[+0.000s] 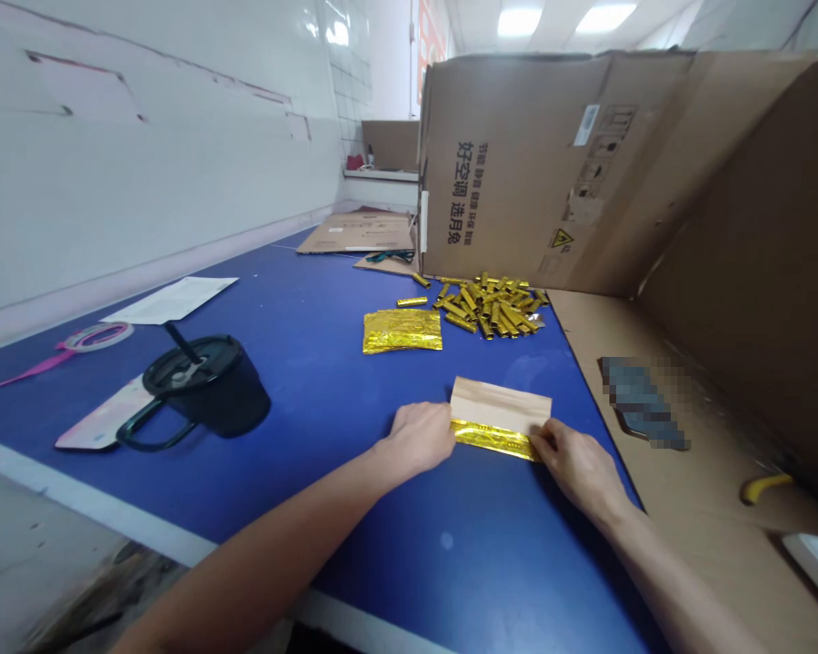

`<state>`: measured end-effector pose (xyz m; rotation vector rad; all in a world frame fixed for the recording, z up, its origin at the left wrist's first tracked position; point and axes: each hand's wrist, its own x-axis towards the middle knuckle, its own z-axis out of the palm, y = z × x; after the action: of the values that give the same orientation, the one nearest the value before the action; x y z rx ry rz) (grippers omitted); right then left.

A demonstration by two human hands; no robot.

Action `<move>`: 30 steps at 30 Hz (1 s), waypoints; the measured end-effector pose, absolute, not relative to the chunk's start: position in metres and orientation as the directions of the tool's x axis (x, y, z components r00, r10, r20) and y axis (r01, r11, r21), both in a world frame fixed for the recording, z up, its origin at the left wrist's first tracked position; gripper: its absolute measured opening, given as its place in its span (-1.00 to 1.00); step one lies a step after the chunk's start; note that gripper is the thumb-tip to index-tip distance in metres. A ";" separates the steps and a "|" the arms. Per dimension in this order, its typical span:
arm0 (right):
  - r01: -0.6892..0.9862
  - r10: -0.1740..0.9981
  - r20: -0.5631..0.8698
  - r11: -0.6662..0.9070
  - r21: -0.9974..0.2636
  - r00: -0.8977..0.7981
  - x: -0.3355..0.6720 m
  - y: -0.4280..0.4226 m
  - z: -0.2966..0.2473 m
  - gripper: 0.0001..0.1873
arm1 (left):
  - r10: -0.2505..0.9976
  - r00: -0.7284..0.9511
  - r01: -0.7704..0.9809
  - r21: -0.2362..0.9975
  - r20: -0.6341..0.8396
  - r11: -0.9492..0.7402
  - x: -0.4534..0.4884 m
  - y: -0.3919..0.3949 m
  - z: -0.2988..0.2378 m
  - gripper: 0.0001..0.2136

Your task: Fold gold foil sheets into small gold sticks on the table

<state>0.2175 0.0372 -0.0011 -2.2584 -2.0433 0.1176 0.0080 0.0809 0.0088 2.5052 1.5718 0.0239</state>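
Note:
A sheet of gold foil paper (501, 404) lies low over the blue table, its pale tan back facing up. Along the near edge a strip is folded over, showing shiny gold. My left hand (423, 436) pinches the left end of that fold. At the right end, my right hand (576, 459) grips the fold between thumb and fingers. Beyond the hands sits a flat stack of gold foil sheets (402, 331). Behind it to the right is a heap of small rolled gold foil tubes (494, 307), with a single tube (412, 302) lying apart.
A dark lidded mug (222, 386) with a straw stands at left on the blue table (300, 545), near a white paper (174, 300) and a pink-and-white ring of tape (99, 337). A large cardboard box (518, 173) walls off the back right. A blurred-out flat object (644, 404) lies on cardboard at right.

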 end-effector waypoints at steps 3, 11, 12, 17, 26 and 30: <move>0.990 0.996 0.003 -0.092 -0.108 0.093 0.217 0.037 -0.001 -0.75 | 0.901 0.427 0.898 0.153 -0.073 -0.413 0.010 0.081 0.007 -0.78; 0.995 0.997 0.008 -0.082 -0.063 0.083 0.215 0.037 0.001 -0.69 | 0.873 0.453 0.874 0.106 0.179 -0.475 0.015 0.066 0.015 -0.82; 0.995 0.996 0.006 -0.083 -0.059 0.083 0.215 0.037 0.001 -0.68 | 0.840 0.503 0.841 0.111 0.204 -0.530 0.018 0.061 0.016 -0.82; 0.994 0.996 0.010 -0.085 -0.064 0.086 0.214 0.037 0.003 -0.70 | 0.651 0.736 0.636 0.142 0.185 -0.759 0.032 0.037 0.009 -0.63; 0.996 0.997 -0.003 -0.080 -0.023 0.080 0.214 0.037 0.003 -0.73 | 0.653 0.748 0.648 0.082 0.124 -0.757 0.035 0.036 -0.004 -0.40; 0.999 0.999 -0.011 -0.043 0.021 0.043 0.215 0.030 0.007 -0.74 | 0.649 0.748 0.639 0.112 0.138 -0.761 0.033 0.040 -0.001 -0.48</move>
<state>0.2151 0.0302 0.0066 -2.2847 -2.1890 -0.0102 0.0332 0.0397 -0.0007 2.8837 1.0628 0.2608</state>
